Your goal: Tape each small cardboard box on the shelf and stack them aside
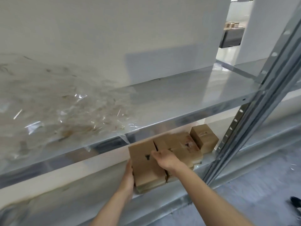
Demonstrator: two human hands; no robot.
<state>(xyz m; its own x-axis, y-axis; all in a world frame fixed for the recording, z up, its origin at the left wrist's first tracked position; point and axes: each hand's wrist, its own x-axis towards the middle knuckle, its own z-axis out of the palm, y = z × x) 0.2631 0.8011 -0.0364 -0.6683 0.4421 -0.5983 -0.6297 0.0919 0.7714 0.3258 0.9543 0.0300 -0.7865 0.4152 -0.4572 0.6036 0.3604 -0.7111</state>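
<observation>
Several small brown cardboard boxes stand stacked on the lower shelf (162,199) of a grey metal rack. My left hand (128,178) lies flat against the left side of the nearest stack, whose top box (143,160) carries a small dark mark. My right hand (164,158) rests on top, its fingers curled over the right edge of that top box, between it and the neighbouring box (179,147). One more box (203,137) stands upright further back at the right. No tape roll shows.
The upper shelf (187,98) holds a crumpled heap of clear plastic film (61,108) on the left. A rack upright (263,111) rises at the right. Grey floor lies lower right, with a dark shoe (295,202) at the edge.
</observation>
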